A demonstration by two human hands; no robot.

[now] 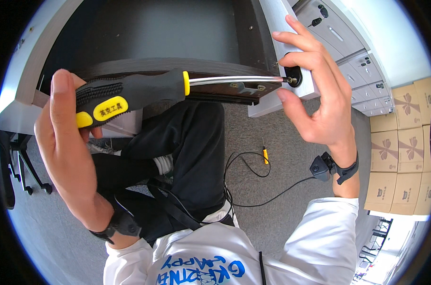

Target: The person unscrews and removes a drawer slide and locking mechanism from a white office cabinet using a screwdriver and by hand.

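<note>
My left hand (66,137) is wrapped round the black and yellow handle of a large screwdriver (144,90). Its long metal shaft lies level across the front of an open dark drawer (163,66). The tip meets a small brass-coloured screw or stud (293,80) in a round black fitting (297,72) on the pale cabinet panel (279,42). Around that fitting my right hand (327,99) is spread, thumb and forefinger apart on either side of the tip, holding nothing I can see. A metal bracket (246,89) shows just below the shaft.
Grey drawer cabinets (339,33) with keys in their locks stand at the right, beside stacked cardboard boxes (398,147). On the carpet lies a small yellow-handled screwdriver (266,155). A black cable (282,197) loops near my legs. A chair base (28,161) is at the left.
</note>
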